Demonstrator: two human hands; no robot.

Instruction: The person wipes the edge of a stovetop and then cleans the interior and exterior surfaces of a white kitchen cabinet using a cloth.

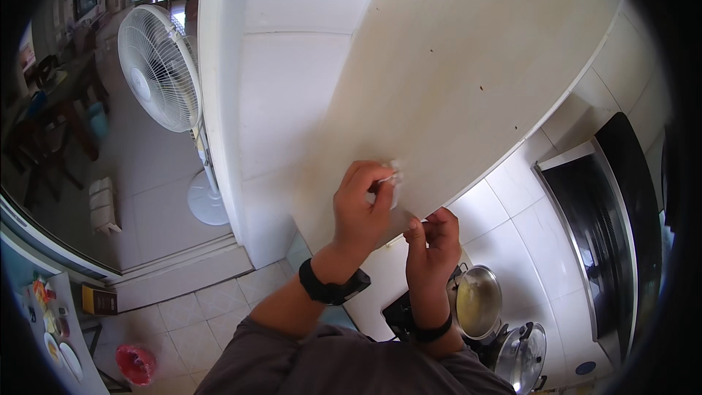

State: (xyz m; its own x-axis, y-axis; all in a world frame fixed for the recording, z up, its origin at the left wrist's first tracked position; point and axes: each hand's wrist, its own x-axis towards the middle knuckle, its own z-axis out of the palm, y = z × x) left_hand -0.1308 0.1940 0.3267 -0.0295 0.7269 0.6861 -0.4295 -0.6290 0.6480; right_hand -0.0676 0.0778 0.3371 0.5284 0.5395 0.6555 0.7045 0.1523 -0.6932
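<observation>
A large cream-white panel (439,88) fills the upper middle, with a few small dark specks on it. Against its lower part, my left hand (362,201) is closed on a crumpled white tissue (395,179), which sticks out past the fingertips. My right hand (433,245) is at the panel's lower edge, to the right of and a little below the left. Its fingers are curled and the thumb is bent in close to them. Whatever they pinch, if anything, is too small to make out. Both wrists wear black bands.
Below right stand a steel pot (479,301) with yellowish contents and a lidded pot (521,358) on the stove. A black range hood (592,234) is at right. Left are a standing fan (157,66), a doorway, a red bin (136,363) and a side table (69,322).
</observation>
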